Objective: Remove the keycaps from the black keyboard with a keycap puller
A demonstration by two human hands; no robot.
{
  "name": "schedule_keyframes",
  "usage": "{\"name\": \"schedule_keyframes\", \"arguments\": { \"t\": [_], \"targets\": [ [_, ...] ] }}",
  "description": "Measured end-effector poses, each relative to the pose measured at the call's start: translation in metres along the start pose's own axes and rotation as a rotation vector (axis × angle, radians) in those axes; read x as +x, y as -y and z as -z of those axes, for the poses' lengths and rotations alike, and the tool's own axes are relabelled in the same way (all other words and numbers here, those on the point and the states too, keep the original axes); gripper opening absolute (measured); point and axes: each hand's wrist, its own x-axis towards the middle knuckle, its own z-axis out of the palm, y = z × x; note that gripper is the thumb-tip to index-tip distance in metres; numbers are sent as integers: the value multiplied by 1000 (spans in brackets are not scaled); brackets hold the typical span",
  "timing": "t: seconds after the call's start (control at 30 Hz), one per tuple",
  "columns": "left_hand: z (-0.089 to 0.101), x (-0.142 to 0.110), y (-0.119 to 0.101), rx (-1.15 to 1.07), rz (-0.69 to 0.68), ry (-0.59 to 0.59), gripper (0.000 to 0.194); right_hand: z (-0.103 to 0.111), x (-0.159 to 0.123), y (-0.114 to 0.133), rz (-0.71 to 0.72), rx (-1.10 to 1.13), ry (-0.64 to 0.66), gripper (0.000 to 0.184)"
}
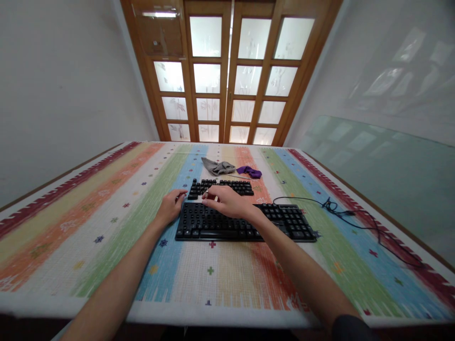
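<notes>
While the left hand (173, 206) rests with loosely curled fingers just left of the black keyboard (245, 222), the right hand (229, 201) hovers over its upper left keys, fingertips pinched on something too small to identify, just before loose keycaps (221, 187) beyond them.

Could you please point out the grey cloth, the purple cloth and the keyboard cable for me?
grey cloth (219, 166), head view, middle of the crumpled fabric.
purple cloth (249, 171), head view, its centre fold.
keyboard cable (332, 205), head view, the bundled knot.
</notes>
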Motion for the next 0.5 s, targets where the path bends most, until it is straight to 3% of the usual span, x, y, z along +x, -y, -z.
{"name": "schedule_keyframes", "arguments": {
  "t": [0.2,0.5],
  "targets": [
    [7,-8,-14,19,-20,-18,33,-12,-2,0,-23,36,-7,15],
    [29,-34,-48,-5,-88,54,23,-22,-6,4,-32,122,11,15]
  ]
}}
